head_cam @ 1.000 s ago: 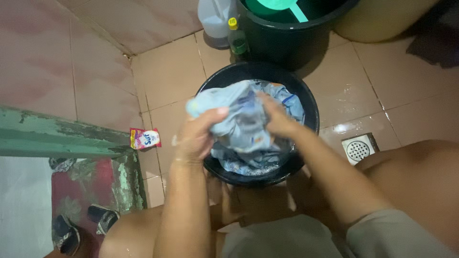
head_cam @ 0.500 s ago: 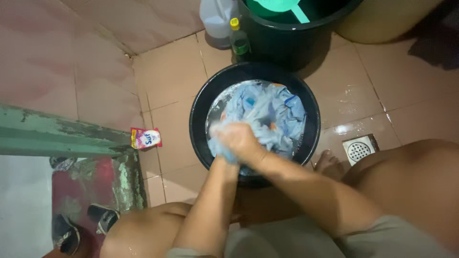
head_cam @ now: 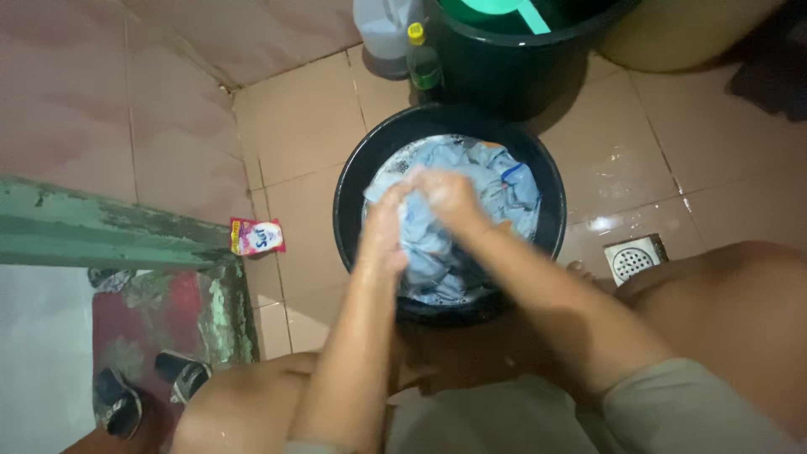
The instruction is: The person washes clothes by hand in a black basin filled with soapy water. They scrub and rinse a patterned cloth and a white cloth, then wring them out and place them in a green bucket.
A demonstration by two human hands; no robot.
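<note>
- My left hand (head_cam: 385,227) is clenched on a bunch of the wet light-blue cloth (head_cam: 496,181), fingers wrapped round it at the near-left part of the heap.
- My right hand (head_cam: 450,195) is clenched on the same cloth just beside the left; the two hands touch, both blurred.
- The cloth lies in the black basin (head_cam: 349,202), heaped above soapy water, with darker blue and a little orange showing in its folds.
- The basin stands on the wet tiled floor (head_cam: 303,134) between my knees.
- Just behind the basin stands a bigger black bucket (head_cam: 504,71) with a green dipper (head_cam: 496,8) in it.
- Left of that bucket are a small green bottle with a yellow cap (head_cam: 423,59) and a pale plastic jug (head_cam: 382,34).
- A pink sachet (head_cam: 256,237) lies on the tiles left of the basin, near a worn green doorstep (head_cam: 101,231).
- A square metal floor drain (head_cam: 635,259) sits to the right of the basin.
- A pair of dark sandals (head_cam: 143,391) lies beyond the doorstep, at lower left.
</note>
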